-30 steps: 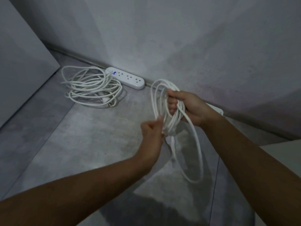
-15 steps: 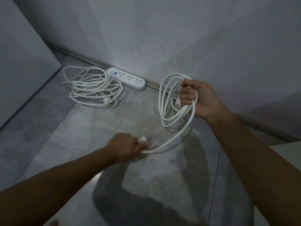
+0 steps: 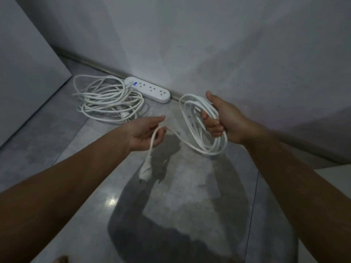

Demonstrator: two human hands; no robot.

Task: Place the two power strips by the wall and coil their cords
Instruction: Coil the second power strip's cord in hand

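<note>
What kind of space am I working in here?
Likely a bare indoor room corner: polished grey floor, plain grey wall with a baseboard. A power strip lies against it beside a coiled cord.

Right hand fisted – left hand loose (palm up)

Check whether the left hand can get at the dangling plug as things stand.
Probably yes. The left hand lies open with the cord draped over it, and the plug hangs just below, nothing between them.
</note>
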